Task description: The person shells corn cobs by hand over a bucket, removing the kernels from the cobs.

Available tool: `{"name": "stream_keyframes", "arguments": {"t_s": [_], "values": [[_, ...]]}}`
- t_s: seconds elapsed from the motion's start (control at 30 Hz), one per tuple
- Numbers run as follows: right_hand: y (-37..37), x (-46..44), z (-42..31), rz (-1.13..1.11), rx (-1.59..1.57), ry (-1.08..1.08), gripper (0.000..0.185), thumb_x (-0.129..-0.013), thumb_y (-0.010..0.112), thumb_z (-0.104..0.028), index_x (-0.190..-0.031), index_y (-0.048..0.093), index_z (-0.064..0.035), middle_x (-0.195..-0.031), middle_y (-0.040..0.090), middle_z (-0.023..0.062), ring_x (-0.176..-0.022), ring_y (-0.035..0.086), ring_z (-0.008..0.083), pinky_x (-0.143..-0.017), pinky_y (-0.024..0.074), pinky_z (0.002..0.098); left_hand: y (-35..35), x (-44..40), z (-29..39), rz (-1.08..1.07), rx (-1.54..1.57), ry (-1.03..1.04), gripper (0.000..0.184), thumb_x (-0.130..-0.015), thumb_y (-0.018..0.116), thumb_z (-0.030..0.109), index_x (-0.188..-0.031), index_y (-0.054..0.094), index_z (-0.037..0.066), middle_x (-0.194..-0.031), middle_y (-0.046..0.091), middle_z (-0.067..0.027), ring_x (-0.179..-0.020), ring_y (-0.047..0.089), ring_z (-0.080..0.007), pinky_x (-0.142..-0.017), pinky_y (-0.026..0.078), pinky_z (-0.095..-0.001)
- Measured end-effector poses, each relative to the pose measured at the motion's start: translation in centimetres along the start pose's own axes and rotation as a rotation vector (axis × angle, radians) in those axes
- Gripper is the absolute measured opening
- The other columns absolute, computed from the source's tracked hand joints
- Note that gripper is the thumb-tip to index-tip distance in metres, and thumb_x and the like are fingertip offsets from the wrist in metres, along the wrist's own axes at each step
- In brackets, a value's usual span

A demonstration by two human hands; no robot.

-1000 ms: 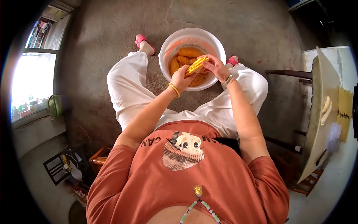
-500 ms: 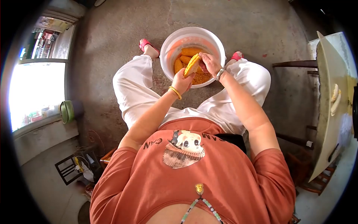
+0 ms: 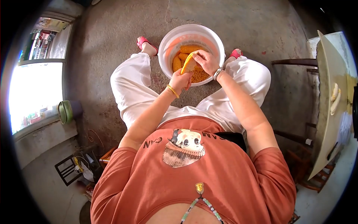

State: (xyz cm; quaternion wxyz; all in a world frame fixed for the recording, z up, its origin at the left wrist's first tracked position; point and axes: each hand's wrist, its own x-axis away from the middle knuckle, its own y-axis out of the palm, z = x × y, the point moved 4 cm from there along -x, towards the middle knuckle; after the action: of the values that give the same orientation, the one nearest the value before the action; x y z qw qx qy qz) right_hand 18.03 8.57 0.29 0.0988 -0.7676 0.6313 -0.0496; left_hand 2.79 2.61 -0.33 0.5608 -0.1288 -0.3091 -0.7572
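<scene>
Over a white bucket (image 3: 218,39) I hold a yellow ear of corn (image 3: 189,64), tilted with its upper end away from me. My left hand (image 3: 180,80) is closed around the lower end of the ear. At the upper end, the fingers of my right hand (image 3: 207,62) are bent and pressed against the kernels. Part of the ear shows a paler strip where rows of kernels are gone. Inside the bucket lie several whole corn ears (image 3: 191,49) and loose kernels (image 3: 200,76). My right hand and the held ear hide part of the contents.
The bucket stands on a concrete floor (image 3: 238,22) between my feet in pink sandals. To the right is a table (image 3: 328,112) with two pale cobs (image 3: 335,99) on it and dark legs below. A green container (image 3: 65,112) is by the window at the left.
My right hand has shifted slightly down and left along the corn ear, and the ear has turned a little in my grip. My left hand still holds its lower end.
</scene>
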Motion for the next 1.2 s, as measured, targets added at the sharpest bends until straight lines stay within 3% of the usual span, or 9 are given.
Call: {"name": "stream_keyframes", "arguments": {"t_s": [0.27,0.5,0.6,0.73,0.83,0.93,1.03,1.13,1.2], "values": [[-0.6,-0.4,-0.2,0.023,0.091,-0.065,0.02,-0.092,0.048,-0.017,-0.1,0.059,-0.0017,-0.081,0.065,0.0095,-0.07,0.061,0.0184,-0.067,0.0489,0.029,-0.1,0.6,0.4,-0.037,0.199,-0.165,0.012,-0.081,0.058,0.014,-0.084,0.048,0.007,-0.063,0.05,-0.0041,-0.046,0.049,-0.0156,-0.035,0.033,-0.0276],[-0.2,0.1,0.5,-0.22,-0.192,0.432,0.064,-0.087,0.039,-0.063,-0.081,0.054,-0.0012,-0.068,0.057,0.0038,-0.063,0.055,0.015,-0.059,0.0445,0.0276,-0.6,-0.5,0.0,0.141,-0.277,0.178,0.012,-0.086,0.057,0.013,-0.088,0.048,0.005,-0.06,0.048,-0.0022,-0.04,0.045,-0.0103,-0.033,0.033,-0.0244],[0.7,-0.1,0.7,-0.069,0.043,0.148,0.063,-0.087,0.041,-0.062,-0.082,0.054,-0.0008,-0.067,0.056,0.0075,-0.065,0.055,0.0186,-0.063,0.0435,0.0303,-1.1,-1.3,-1.2,0.189,-0.441,0.259,0.013,-0.087,0.056,0.014,-0.089,0.047,0.005,-0.057,0.047,-0.0012,-0.038,0.043,-0.0092,-0.033,0.033,-0.0239],[0.9,0.1,1.2,-0.096,-0.022,0.105,0.054,-0.092,0.041,-0.052,-0.092,0.056,0.0001,-0.078,0.059,0.0115,-0.075,0.056,0.0206,-0.072,0.0431,0.0305,-0.6,-0.8,-1.0,0.199,-0.454,0.225,0.013,-0.088,0.055,0.015,-0.086,0.047,0.006,-0.055,0.046,-0.0012,-0.037,0.043,-0.0097,-0.033,0.033,-0.0242],[0.9,0.3,1.3,-0.071,-0.084,0.094,0.041,-0.097,0.04,-0.04,-0.098,0.055,-0.0021,-0.083,0.056,0.0025,-0.079,0.051,0.01,-0.07,0.0429,0.0229,0.2,-0.1,0.1,0.146,-0.303,0.09,0.014,-0.087,0.055,0.016,-0.084,0.046,0.006,-0.055,0.046,-0.0015,-0.037,0.043,-0.0108,-0.033,0.032,-0.0249],[1.0,-0.1,1.5,-0.044,-0.055,0.016,0.037,-0.097,0.04,-0.036,-0.099,0.054,-0.0028,-0.075,0.055,0.0009,-0.07,0.051,0.0083,-0.062,0.0428,0.0212,0.3,-0.1,0.1,0.119,-0.181,0.013,0.014,-0.087,0.055,0.017,-0.084,0.046,0.006,-0.055,0.047,-0.0019,-0.037,0.044,-0.0123,-0.032,0.032,-0.0259],[0.7,0.1,1.1,-0.101,-0.189,0.181,0.04,-0.096,0.042,-0.041,-0.094,0.055,-0.0041,-0.066,0.05,-0.0014,-0.057,0.048,0.0057,-0.05,0.0381,0.02,0.4,-0.5,0.0,0.11,-0.088,-0.037,0.014,-0.087,0.055,0.016,-0.084,0.047,0.005,-0.054,0.047,-0.0024,-0.037,0.044,-0.0131,-0.032,0.032,-0.0266],[0.4,0.4,0.0,-0.166,-0.212,0.4,0.054,-0.091,0.044,-0.051,-0.099,0.056,0.0014,-0.082,0.06,0.0092,-0.078,0.057,0.0186,-0.074,0.0447,0.029,0.7,-0.5,0.1,0.146,-0.126,-0.02,0.014,-0.086,0.055,0.016,-0.086,0.047,0.004,-0.053,0.048,-0.0032,-0.037,0.045,-0.0133,-0.032,0.033,-0.027],[0.5,0.1,0.8,-0.132,-0.07,0.386,0.058,-0.089,0.045,-0.055,-0.099,0.057,0.0015,-0.082,0.061,0.0098,-0.078,0.058,0.0191,-0.074,0.045,0.0294,0.9,-0.6,0.1,0.179,-0.218,0.024,0.015,-0.086,0.055,0.016,-0.087,0.047,0.004,-0.053,0.048,-0.0036,-0.037,0.045,-0.0134,-0.032,0.034,-0.0273]]}}
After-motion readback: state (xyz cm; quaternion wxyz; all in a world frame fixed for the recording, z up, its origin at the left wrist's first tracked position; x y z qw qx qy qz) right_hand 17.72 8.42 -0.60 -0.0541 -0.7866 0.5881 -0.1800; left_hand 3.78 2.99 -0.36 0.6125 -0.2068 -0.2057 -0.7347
